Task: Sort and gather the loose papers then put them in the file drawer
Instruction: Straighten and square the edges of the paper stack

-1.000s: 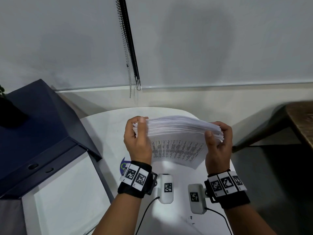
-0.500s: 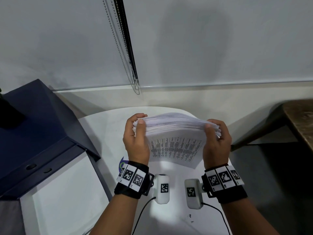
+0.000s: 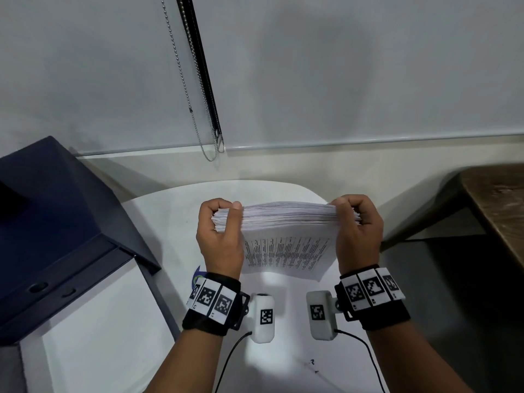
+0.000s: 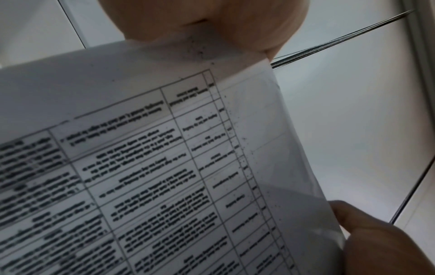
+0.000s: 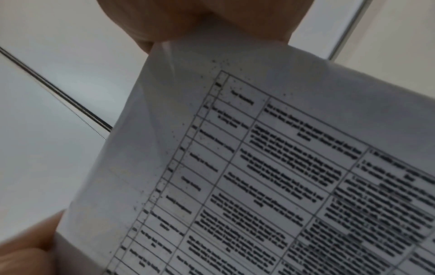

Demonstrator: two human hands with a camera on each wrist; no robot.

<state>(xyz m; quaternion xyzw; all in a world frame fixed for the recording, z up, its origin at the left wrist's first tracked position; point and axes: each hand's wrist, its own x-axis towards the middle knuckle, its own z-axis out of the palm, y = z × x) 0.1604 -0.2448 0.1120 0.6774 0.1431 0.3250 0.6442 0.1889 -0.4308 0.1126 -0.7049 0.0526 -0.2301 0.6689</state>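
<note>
A thick stack of white papers (image 3: 289,219) stands on edge above the white table (image 3: 158,219), its printed table side facing me. My left hand (image 3: 219,234) grips the stack's left end, thumb on the near face and fingers curled over the top. My right hand (image 3: 358,225) grips the right end the same way. The left wrist view shows the printed sheet (image 4: 164,167) close up with my thumb (image 4: 381,240) on it; the right wrist view shows the same sheet (image 5: 259,167) and my thumb (image 5: 25,254).
A dark blue file cabinet (image 3: 48,222) stands at the left, its drawer (image 3: 93,336) pulled open below with a white sheet inside. A window blind with a bead chain (image 3: 184,80) hangs behind the table. A wooden table (image 3: 499,205) is at the right.
Both hands have levelled the stack: its right end rose, and the right hand's fingers now curl over the top edge. The stack looks squarer.
</note>
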